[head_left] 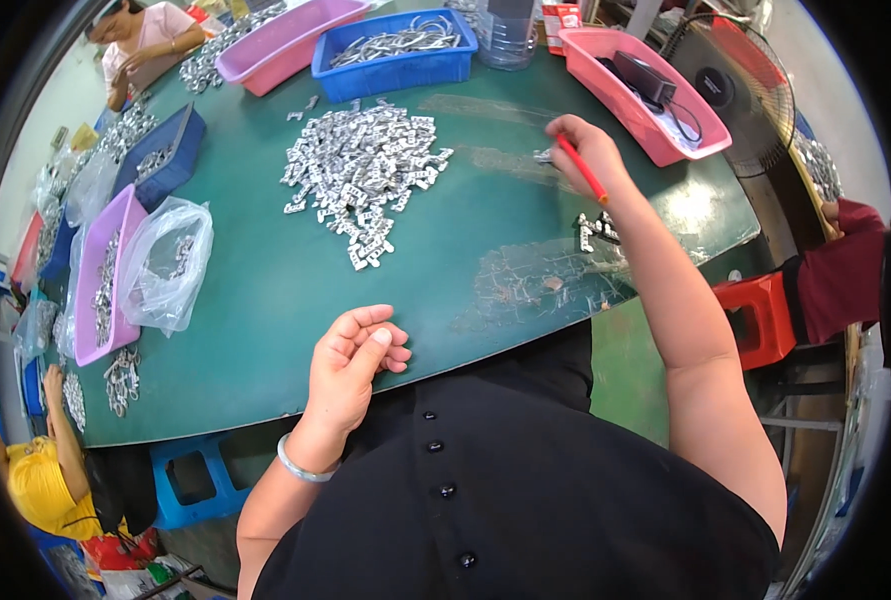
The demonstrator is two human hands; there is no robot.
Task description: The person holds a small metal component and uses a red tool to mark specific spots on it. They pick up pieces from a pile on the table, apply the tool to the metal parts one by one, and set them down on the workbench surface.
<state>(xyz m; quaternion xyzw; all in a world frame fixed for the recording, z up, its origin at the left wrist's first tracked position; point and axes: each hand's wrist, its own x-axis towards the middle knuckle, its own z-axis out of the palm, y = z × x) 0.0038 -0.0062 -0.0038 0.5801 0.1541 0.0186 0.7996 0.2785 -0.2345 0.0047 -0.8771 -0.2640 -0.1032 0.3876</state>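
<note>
Hundreds of small silver metal parts (363, 178) lie heaped near the middle of the green surface (265, 330), untouched by either of the person's hands. The right hand (587, 152) reaches far out toward the pink tray (605, 85) and is closed around a red pen-like tool (583, 170), its tip down near the wrist; a single silver piece (543, 156) shows just at the fingertips, though whether it is gripped or only touched cannot be told. A small cluster of similar pieces (595, 230) sits just beside that forearm, well apart from the big heap. The left hand (353, 360) rests at the near edge of the surface, fingers loosely curled, holding nothing.

Judging from the layout, the work looks to be at an early stage: the little cluster by the right arm appears to be what has been handled, while the main heap remains large. A blue bin (395, 55) of longer metal pieces stands beyond the heap, and a clear plastic bag (165, 262) lies to the left.
</note>
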